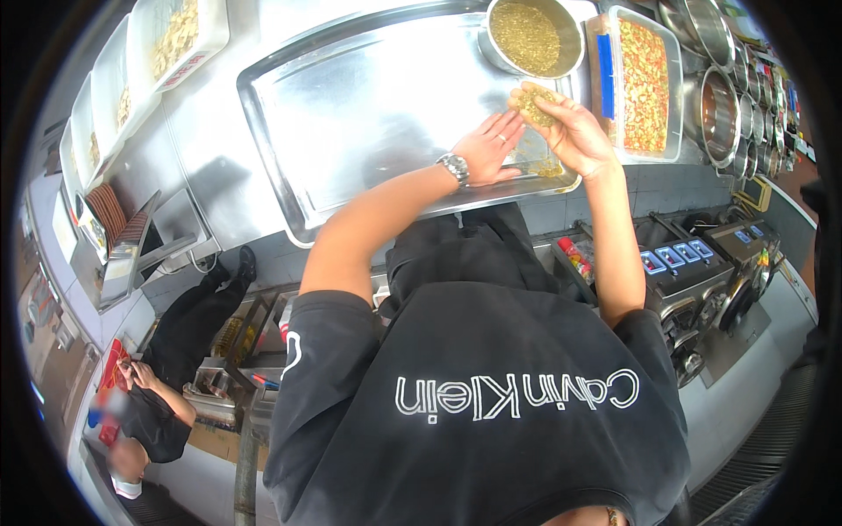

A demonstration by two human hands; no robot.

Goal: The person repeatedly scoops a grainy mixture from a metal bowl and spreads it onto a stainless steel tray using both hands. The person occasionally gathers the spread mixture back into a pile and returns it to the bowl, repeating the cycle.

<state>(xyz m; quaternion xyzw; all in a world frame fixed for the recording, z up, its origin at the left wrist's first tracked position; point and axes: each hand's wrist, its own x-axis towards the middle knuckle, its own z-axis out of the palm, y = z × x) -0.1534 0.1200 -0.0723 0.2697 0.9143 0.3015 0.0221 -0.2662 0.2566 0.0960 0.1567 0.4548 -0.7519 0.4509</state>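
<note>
My right hand (579, 135) holds a clump of greenish-brown, crumbly mixture (537, 106), with the thumb pressed on it. Just below a steel pot (573, 64) filled with a similar-looking mixture (526, 36), this hand is raised over the tray's right end. My left hand (485, 150), with a ring and a wristwatch (454, 167), lies palm down over the large metal tray (368, 141), empty, its fingertips close to the right hand. Whether they touch is unclear. Bits of the mixture (547, 169) lie in the tray's near right corner.
A plastic tub of diced red and green food (644, 85) stands right of the tray, beside several steel bowls (719, 118). Clear bins (177, 46) are at the upper left. Another person (154, 407) is at the lower left. Stove equipment (691, 269) lies right.
</note>
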